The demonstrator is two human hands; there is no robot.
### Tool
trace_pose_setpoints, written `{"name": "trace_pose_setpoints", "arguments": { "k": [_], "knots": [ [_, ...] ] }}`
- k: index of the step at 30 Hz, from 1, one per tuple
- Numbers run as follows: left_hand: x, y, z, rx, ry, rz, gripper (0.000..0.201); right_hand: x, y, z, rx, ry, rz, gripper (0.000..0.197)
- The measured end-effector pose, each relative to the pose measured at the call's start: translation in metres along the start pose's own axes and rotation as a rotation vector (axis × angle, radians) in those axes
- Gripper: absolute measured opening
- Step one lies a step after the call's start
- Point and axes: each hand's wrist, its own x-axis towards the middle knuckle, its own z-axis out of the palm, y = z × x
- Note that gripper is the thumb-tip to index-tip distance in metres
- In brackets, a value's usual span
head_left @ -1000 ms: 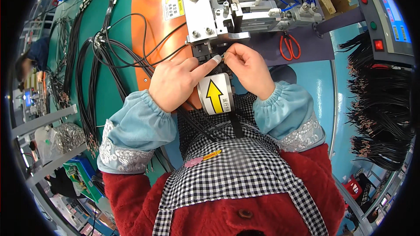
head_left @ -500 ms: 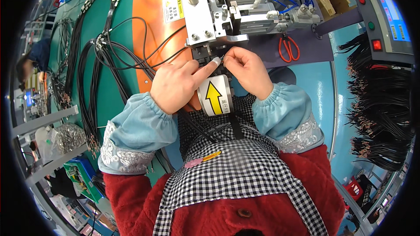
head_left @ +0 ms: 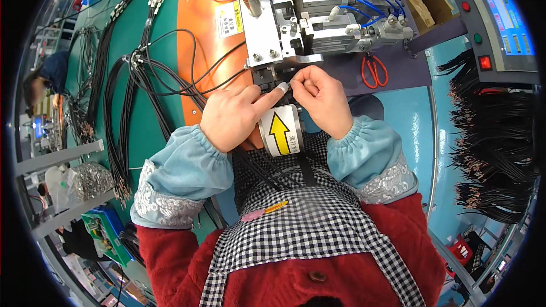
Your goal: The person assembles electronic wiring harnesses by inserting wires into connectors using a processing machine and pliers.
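Both my hands meet at the front of a metal machine (head_left: pixel 265 45) with silver blocks and cylinders. My left hand (head_left: pixel 233 115) has its index finger stretched toward the machine's small dark fixture (head_left: pixel 265 77), a white cover on the fingertip. Its other fingers curl under, and what they hold is hidden. Just right of that fingertip, my right hand (head_left: pixel 325 102) is closed in a pinch; the thing between thumb and finger is too small to make out. Below the fingertips sits a white plate with a yellow arrow (head_left: pixel 280 133). Black cables (head_left: pixel 256 167) hang beneath my left hand over the checked apron.
Bundles of black cables (head_left: pixel 149 94) lie across the green table (head_left: pixel 165 37) and orange panel (head_left: pixel 187 68) at left. Red-handled scissors (head_left: pixel 374 73) hang right of the machine. A control panel with a screen (head_left: pixel 509 17) and more cable bundles (head_left: pixel 492 142) stand at far right.
The view has shifted slightly. My hands stay at the same spot by the fixture; the right fingers have curled a little more, and the left index finger remains stretched out.
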Motion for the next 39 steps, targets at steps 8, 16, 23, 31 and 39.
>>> {"name": "trace_pose_setpoints", "arguments": {
  "k": [8, 16, 23, 31, 39],
  "knots": [
    [0.003, 0.0, 0.0, 0.034, 0.025, 0.001, 0.045, 0.002, 0.001, -0.001, -0.025, -0.023, 0.024, 0.007],
    [0.004, 0.004, 0.001, 0.072, 0.052, -0.009, 0.043, 0.003, 0.014, 0.002, 0.123, -0.011, 0.087, 0.007],
    [0.002, 0.006, 0.0, 0.034, 0.034, -0.054, 0.042, -0.002, 0.009, -0.005, 0.146, -0.007, 0.055, 0.008],
    [0.01, 0.005, -0.006, 0.05, 0.037, -0.017, 0.04, 0.001, 0.004, -0.002, 0.016, -0.008, 0.06, 0.007],
    [0.008, 0.003, -0.003, 0.032, 0.066, -0.007, 0.04, 0.001, 0.001, -0.005, 0.042, 0.041, 0.031, 0.007]
  ]
}}
